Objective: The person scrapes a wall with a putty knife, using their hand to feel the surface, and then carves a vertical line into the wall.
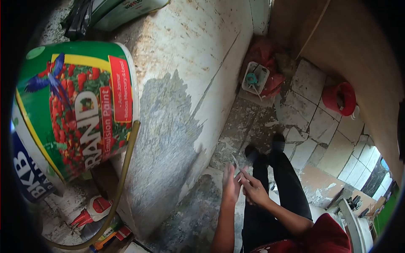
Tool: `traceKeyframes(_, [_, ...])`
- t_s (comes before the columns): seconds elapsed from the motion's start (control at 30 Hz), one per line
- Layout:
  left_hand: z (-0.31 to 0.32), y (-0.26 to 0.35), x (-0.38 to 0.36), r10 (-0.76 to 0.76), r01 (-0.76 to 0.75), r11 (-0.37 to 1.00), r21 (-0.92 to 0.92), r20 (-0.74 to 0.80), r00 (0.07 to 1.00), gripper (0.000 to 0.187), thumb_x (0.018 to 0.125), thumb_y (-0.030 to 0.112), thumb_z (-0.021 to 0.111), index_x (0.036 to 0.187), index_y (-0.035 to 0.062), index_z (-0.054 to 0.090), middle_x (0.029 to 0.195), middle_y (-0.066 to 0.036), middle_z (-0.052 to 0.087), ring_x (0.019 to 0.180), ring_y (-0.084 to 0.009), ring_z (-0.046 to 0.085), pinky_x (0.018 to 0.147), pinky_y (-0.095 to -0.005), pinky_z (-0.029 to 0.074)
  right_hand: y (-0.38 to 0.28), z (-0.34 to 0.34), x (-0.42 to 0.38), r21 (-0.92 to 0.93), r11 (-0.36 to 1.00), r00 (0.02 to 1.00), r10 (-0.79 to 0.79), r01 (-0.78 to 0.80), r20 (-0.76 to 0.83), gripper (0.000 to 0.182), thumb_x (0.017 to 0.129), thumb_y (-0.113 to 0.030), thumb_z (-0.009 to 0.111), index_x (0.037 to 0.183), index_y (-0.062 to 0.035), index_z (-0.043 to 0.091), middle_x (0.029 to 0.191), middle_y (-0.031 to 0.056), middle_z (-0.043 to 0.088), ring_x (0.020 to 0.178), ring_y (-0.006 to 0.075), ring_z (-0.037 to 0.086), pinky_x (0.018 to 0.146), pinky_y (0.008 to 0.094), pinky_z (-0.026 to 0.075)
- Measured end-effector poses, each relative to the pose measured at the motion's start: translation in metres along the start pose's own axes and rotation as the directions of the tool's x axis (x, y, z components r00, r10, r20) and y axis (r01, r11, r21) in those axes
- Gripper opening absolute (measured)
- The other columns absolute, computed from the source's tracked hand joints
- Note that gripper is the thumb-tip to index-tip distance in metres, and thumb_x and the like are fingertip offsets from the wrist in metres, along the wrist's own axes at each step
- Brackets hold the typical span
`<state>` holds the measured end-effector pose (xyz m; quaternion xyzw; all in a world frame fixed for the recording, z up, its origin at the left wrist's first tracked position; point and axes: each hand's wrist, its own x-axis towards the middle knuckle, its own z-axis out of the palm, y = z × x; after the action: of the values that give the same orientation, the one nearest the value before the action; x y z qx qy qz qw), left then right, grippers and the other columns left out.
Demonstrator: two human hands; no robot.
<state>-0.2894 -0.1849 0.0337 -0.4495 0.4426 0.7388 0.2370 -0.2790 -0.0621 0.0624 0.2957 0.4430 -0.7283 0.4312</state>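
My left hand (230, 186) is held up in front of my legs, seen nearly edge-on with its fingers stretched out. Close beside it, my right hand (255, 189) has its fingers bent and closed around a thin, pale, pointed strip (235, 160). The strip sticks up between the two hands; its kind is too small to tell. Both hands are above the floor, to the right of a white wall block (198, 46) with a large grey scraped patch (166, 114).
A large paint bucket (114, 84) stands at the left, with a hose (126, 168) beside it. A white tub (263, 78) with a teal item sits on the floor ahead. Farther right is a red bucket (348, 101) on broken tiles (303, 105). Bottles and tools lie lower left.
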Motion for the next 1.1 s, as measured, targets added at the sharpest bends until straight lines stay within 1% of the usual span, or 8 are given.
traceKeyframes(0.33, [0.043, 0.125, -0.014, 0.212, -0.191, 0.941, -0.279, 0.045, 0.976, 0.040, 0.099, 0.041, 0.041, 0.118, 0.0069, 0.046, 0.115, -0.006, 0.054, 0.101, -0.0185, 0.055, 0.091, -0.0315, 0.046, -0.098, 0.089, 0.015, 0.140, 0.901, 0.902, -0.423, 0.410, 0.084, 0.039, 0.100, -0.025, 0.041, 0.134, -0.0077, 0.043, 0.052, 0.0007, 0.046, 0.035, 0.0084, 0.043, 0.032, 0.0231, 0.035])
traceKeyframes(0.53, [0.042, 0.137, 0.020, 0.238, 0.358, 0.653, -0.668, 0.629, 0.740, 0.022, 0.101, 0.026, 0.039, 0.090, 0.0076, 0.045, 0.074, 0.003, 0.045, 0.064, -0.0098, 0.045, 0.073, -0.0287, 0.044, -0.106, 0.094, 0.039, 0.035, 0.831, 0.827, -0.547, 0.555, -0.130, 0.028, 0.097, -0.022, 0.047, 0.083, -0.0001, 0.057, 0.053, 0.0038, 0.051, 0.034, 0.0104, 0.045, 0.031, 0.0251, 0.035])
traceKeyframes(0.6, [0.050, 0.139, 0.027, 0.267, 0.350, 0.641, -0.684, 0.625, 0.734, 0.022, 0.101, 0.026, 0.039, 0.091, 0.0075, 0.045, 0.072, 0.003, 0.042, 0.063, -0.0097, 0.044, 0.072, -0.0278, 0.043, -0.105, 0.101, 0.055, -0.253, 0.420, 0.364, -0.900, 0.871, -0.241, 0.029, 0.097, -0.022, 0.047, 0.084, 0.0012, 0.057, 0.053, 0.0049, 0.052, 0.035, 0.0112, 0.047, 0.033, 0.0256, 0.036])
traceKeyframes(0.67, [0.053, 0.141, 0.025, 0.265, 0.389, 0.597, -0.702, 0.630, 0.730, 0.021, 0.101, 0.026, 0.039, 0.091, 0.0078, 0.045, 0.071, 0.003, 0.041, 0.063, -0.0092, 0.043, 0.072, -0.0282, 0.042, -0.095, 0.099, 0.056, -0.275, 0.412, 0.361, -0.907, 0.869, -0.218, 0.029, 0.096, -0.021, 0.049, 0.084, 0.0041, 0.058, 0.063, 0.0099, 0.058, 0.052, 0.0166, 0.058, 0.051, 0.0288, 0.047])
traceKeyframes(0.77, [0.053, 0.138, 0.035, 0.292, 0.326, 0.657, -0.680, 0.627, 0.722, 0.020, 0.101, 0.025, 0.039, 0.091, 0.0080, 0.044, 0.071, 0.004, 0.039, 0.063, -0.0090, 0.043, 0.071, -0.0287, 0.041, -0.141, 0.074, 0.025, 0.029, 0.978, 0.979, -0.206, 0.206, -0.001, 0.026, 0.094, -0.020, 0.052, 0.088, 0.0041, 0.059, 0.078, 0.0145, 0.061, 0.079, 0.0236, 0.064, 0.074, 0.0348, 0.049])
traceKeyframes(0.93, [0.040, 0.143, 0.031, 0.304, 0.354, 0.669, -0.653, 0.676, 0.672, 0.021, 0.101, 0.026, 0.038, 0.092, 0.0072, 0.044, 0.070, 0.004, 0.038, 0.062, -0.0092, 0.042, 0.070, -0.0280, 0.039, -0.098, 0.103, 0.056, -0.323, 0.335, 0.281, -0.938, 0.885, -0.202, 0.026, 0.094, -0.021, 0.052, 0.094, 0.0047, 0.058, 0.064, 0.0112, 0.057, 0.055, 0.0193, 0.061, 0.054, 0.0300, 0.048])
traceKeyframes(1.03, [0.043, 0.146, 0.036, 0.263, 0.321, 0.693, -0.645, 0.641, 0.721, 0.023, 0.101, 0.026, 0.037, 0.097, 0.0053, 0.046, 0.070, 0.003, 0.038, 0.062, -0.0094, 0.042, 0.069, -0.0287, 0.040, -0.117, 0.089, 0.042, -0.005, 0.848, 0.845, -0.527, 0.529, -0.092, 0.023, 0.094, -0.019, 0.053, 0.095, 0.0035, 0.058, 0.083, 0.0145, 0.060, 0.079, 0.0241, 0.064, 0.073, 0.0347, 0.049])
traceKeyframes(1.1, [0.047, 0.145, 0.038, 0.247, 0.270, 0.734, -0.623, 0.615, 0.749, 0.024, 0.101, 0.027, 0.036, 0.097, 0.0049, 0.047, 0.070, 0.003, 0.038, 0.063, -0.0095, 0.042, 0.068, -0.0290, 0.040, -0.117, 0.088, 0.040, -0.066, 0.789, 0.780, -0.614, 0.611, -0.122, 0.024, 0.095, -0.020, 0.052, 0.094, 0.0033, 0.058, 0.081, 0.0133, 0.061, 0.075, 0.0222, 0.064, 0.069, 0.0329, 0.049])
